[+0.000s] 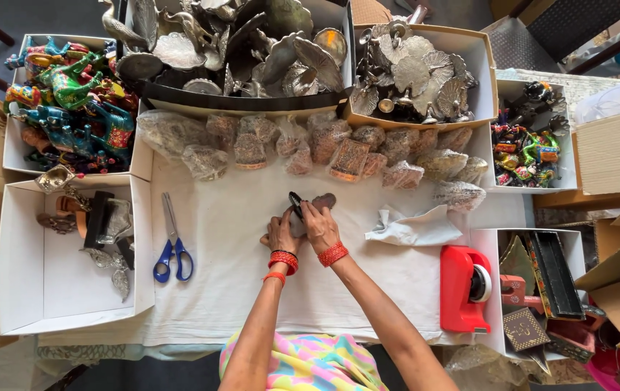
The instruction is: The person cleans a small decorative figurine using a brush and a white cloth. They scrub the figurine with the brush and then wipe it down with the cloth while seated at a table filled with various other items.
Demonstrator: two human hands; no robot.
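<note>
My left hand [281,233] and my right hand [319,221] meet at the middle of a white cloth [237,289] on the table. Together they grip a small dark metal ornament [308,206], its black part sticking up by my left fingers and a brownish part poking out beyond my right fingers. Both wrists wear red bangles. A crumpled white cloth [415,228] lies just right of my hands. Blue-handled scissors [172,250] lie to the left.
A row of plastic-wrapped ornaments [310,145] lines the far side of the cloth. Boxes of silver metal pieces [411,72] and painted figurines [71,101] stand behind. A red tape dispenser [466,286] sits right; a white box [49,275] sits left.
</note>
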